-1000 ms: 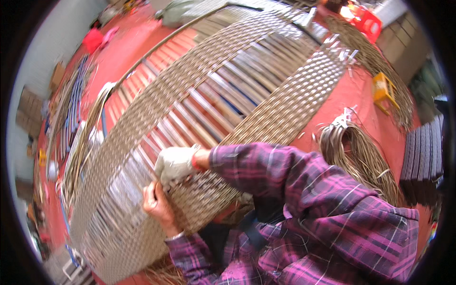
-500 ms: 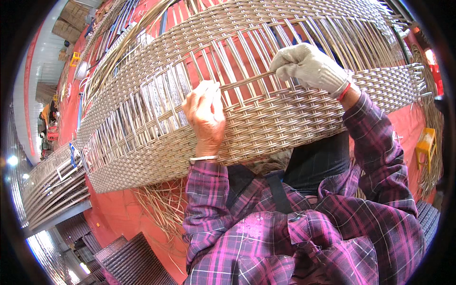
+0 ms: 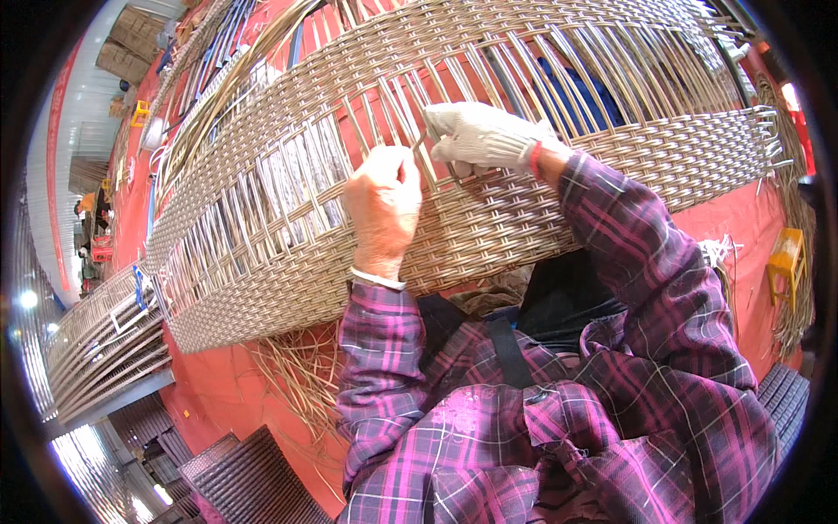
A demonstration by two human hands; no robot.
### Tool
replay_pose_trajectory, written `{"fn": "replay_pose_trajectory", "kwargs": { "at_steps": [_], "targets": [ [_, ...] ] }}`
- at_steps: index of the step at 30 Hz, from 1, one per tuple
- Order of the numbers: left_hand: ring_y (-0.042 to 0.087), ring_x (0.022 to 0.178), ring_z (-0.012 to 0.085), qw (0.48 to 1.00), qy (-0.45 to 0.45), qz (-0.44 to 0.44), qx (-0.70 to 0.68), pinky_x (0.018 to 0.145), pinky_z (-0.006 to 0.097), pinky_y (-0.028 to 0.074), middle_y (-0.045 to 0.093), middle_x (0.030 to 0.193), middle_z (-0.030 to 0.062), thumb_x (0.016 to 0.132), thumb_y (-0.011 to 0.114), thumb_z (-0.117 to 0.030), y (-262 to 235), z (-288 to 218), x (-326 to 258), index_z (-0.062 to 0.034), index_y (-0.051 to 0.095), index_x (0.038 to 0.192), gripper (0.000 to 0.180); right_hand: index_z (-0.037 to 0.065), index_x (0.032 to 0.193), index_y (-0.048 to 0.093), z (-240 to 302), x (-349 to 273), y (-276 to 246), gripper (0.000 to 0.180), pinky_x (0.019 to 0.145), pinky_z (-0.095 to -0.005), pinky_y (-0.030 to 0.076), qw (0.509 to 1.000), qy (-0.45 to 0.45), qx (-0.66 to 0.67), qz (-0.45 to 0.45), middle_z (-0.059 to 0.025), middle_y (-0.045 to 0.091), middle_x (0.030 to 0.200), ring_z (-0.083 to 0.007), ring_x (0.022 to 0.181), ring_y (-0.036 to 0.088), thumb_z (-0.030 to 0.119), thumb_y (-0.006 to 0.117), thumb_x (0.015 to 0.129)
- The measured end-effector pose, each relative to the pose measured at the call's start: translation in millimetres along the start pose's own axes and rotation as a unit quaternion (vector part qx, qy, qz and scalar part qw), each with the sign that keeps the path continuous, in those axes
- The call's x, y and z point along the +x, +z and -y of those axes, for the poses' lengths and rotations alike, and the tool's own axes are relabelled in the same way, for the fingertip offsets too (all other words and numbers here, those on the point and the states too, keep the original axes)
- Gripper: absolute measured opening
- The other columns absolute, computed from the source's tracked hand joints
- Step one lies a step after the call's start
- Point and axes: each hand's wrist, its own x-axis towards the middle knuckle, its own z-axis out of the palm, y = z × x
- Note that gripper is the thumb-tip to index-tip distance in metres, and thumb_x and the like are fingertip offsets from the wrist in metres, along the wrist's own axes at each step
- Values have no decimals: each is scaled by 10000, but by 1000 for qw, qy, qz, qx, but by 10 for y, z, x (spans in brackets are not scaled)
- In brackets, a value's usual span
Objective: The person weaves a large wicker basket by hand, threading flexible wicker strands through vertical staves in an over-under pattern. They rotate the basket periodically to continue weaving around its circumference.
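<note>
A long wicker panel (image 3: 511, 210) of tan-brown strands lies across my lap, tilted up to the right. Along its middle runs an unwoven band where bare crosswise strands stand in rows. My left hand (image 3: 382, 205), bare with a white band at the wrist, is closed at this band's lower edge. My right hand (image 3: 489, 137), in a whitish knitted glove, is closed close beside it. Between their fingertips shows a short stretch of brown weaving strand (image 3: 421, 140); the rest is hidden by the fingers.
Loose strands (image 3: 301, 375) lie on the red floor covering (image 3: 218, 393) below the panel. A yellow stool (image 3: 786, 265) stands at the right. Dark woven panels (image 3: 253, 480) lean at the lower left. Bundles of long strands stretch beyond the panel's upper left edge.
My right hand has moved left and slightly down, close to my left hand. The length of strand showing between them has become much shorter. My left hand has turned slightly.
</note>
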Motion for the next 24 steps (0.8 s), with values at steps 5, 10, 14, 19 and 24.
{"fn": "replay_pose_trajectory", "kwargs": {
  "at_steps": [5, 10, 14, 19, 24],
  "targets": [
    [650, 666, 315, 999, 15, 8, 28, 614, 392, 497, 655, 787, 132, 856, 657, -66, 216, 47, -30, -36, 678, 841, 40, 63, 995, 623, -37, 53, -50, 176, 478, -262, 450, 998, 10, 11, 56, -26, 627, 677, -89, 554, 574, 205, 643, 892],
    [647, 694, 242, 996, -18, -71, -56, 663, 343, 502, 668, 802, 113, 885, 681, -82, 255, 130, -107, -9, 702, 914, 81, 42, 923, 717, -61, -34, -92, 157, 459, -237, 379, 994, 15, 108, 4, 22, 588, 644, -62, 507, 477, 194, 690, 897],
    [644, 817, 245, 992, 62, -105, -25, 764, 357, 508, 679, 897, 123, 881, 682, -70, 363, 59, -143, -7, 712, 966, 110, 53, 951, 727, -187, -285, -256, 170, 486, -253, 405, 986, -24, 159, -41, 32, 582, 662, -63, 525, 477, 210, 672, 914],
    [632, 1015, 236, 988, 117, -93, -33, 897, 386, 440, 685, 1071, 66, 866, 676, -70, 484, -228, 63, -74, 728, 1024, 166, 59, 915, 701, -481, -845, -591, 109, 430, -170, 354, 967, 36, 190, -166, 28, 570, 655, -14, 497, 467, 79, 594, 920],
    [661, 743, 227, 983, 179, -3, -38, 674, 359, 477, 709, 839, 79, 911, 664, -109, 637, -458, 239, -54, 736, 974, 110, 49, 920, 694, -552, -797, -448, 87, 432, -200, 379, 957, -83, 220, -173, 48, 557, 633, -27, 480, 469, 64, 608, 928]
  ]
}}
